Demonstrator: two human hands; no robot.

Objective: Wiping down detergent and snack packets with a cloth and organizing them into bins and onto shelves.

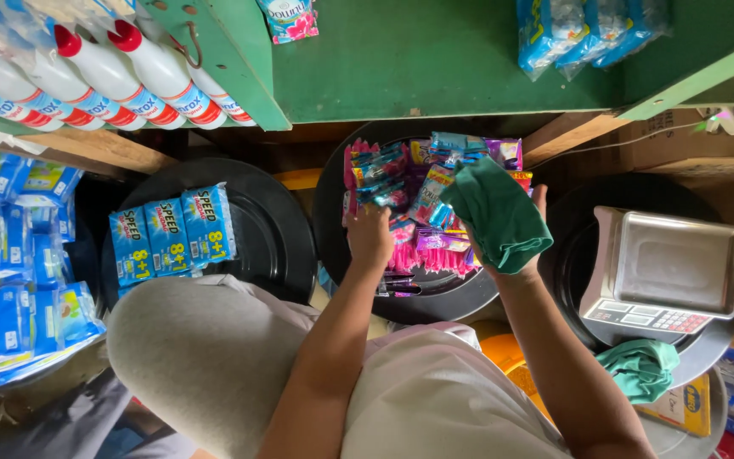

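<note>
- Left hand [370, 236] down in the heap of pink and purple sachet strips [409, 204], fingers curled into the packets; whether clamped on one or just pressing, cannot tell.
- Right hand [516, 255] raised palm-up, fingers closed round a bunched green cloth [496, 212], held clear above the sachets, likely to keep it off the stock while the other hand sorts.
- Sachets piled on a round black lid [435, 297], middle of three such lids serving as counters.
- Left lid [273, 229] carrying blue detergent packs [172, 234] laid flat in a row.
- Right lid [567, 255] bearing a steel-pan weighing scale [669, 268]; second green cloth [641, 367] crumpled just below it.
- Green wooden shelf [435, 59] overhead; white red-capped bottles [95, 72] lying on the upper left shelf.
- Cramped shop corner, more blue packets [10, 272] stacked far left.
</note>
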